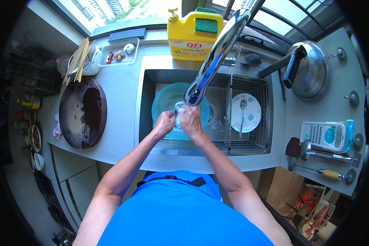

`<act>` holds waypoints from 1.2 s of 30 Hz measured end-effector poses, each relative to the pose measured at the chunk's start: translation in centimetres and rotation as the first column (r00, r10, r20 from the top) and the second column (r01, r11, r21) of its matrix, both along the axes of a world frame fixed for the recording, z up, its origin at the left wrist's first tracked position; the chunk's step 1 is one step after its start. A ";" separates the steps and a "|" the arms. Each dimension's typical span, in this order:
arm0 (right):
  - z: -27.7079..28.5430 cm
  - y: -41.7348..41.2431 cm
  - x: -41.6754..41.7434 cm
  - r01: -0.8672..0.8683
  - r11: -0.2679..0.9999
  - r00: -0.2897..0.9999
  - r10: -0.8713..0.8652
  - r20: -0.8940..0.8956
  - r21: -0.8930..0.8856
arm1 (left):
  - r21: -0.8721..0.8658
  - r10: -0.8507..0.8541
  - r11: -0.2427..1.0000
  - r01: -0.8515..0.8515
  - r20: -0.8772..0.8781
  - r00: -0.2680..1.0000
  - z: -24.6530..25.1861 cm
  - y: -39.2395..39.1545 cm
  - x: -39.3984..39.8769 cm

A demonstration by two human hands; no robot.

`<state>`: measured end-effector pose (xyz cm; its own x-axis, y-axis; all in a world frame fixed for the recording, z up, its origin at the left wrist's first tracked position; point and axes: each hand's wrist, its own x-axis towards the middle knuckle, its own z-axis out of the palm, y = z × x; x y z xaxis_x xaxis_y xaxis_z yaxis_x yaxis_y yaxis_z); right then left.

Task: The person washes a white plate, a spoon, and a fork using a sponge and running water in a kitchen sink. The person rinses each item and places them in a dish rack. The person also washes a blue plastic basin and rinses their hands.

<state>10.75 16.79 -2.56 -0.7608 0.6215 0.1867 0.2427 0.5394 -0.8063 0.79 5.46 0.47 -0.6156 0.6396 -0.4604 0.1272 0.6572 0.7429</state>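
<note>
Both hands are over a translucent blue plastic basin (160,101) in the stainless-steel sink (149,77). My right hand (190,121) grips a wet, pale blue-white cloth (179,107). Close beside it, my left hand (165,124) has its fingers pinched together at the cloth's edge, around a small dark object that is mostly hidden. I cannot tell what that object is. The chrome faucet (215,58) reaches over the basin, its spout end just above my right hand.
To the right in the sink, a wire rack (229,138) holds a dotted white plate (253,123) and a metal spoon (242,115). A yellow detergent jug (180,35) with green sponges stands behind. A round chopping board (72,113) lies left; a metal colander (313,73) is at right.
</note>
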 end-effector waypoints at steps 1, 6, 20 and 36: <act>0.2 -1.3 0.3 -0.061 0.998 0.998 0.061 -0.003 -0.016 | 0.001 -0.012 1.000 0.012 -0.029 1.000 -0.5 -0.1 -0.3; 0.6 1.0 0.9 -0.108 0.994 0.988 0.104 0.117 0.022 | 0.104 -0.006 0.995 0.009 -0.021 1.000 0.0 -0.7 0.4; 3.0 0.8 2.2 -0.350 0.931 0.926 0.326 0.190 0.107 | 0.008 0.208 0.959 -0.283 0.658 0.723 2.5 -0.3 -0.8; 2.3 2.9 1.9 -0.337 0.900 0.911 0.239 0.336 0.276 | -0.094 0.290 0.903 -0.419 0.853 0.434 3.3 -0.8 -1.1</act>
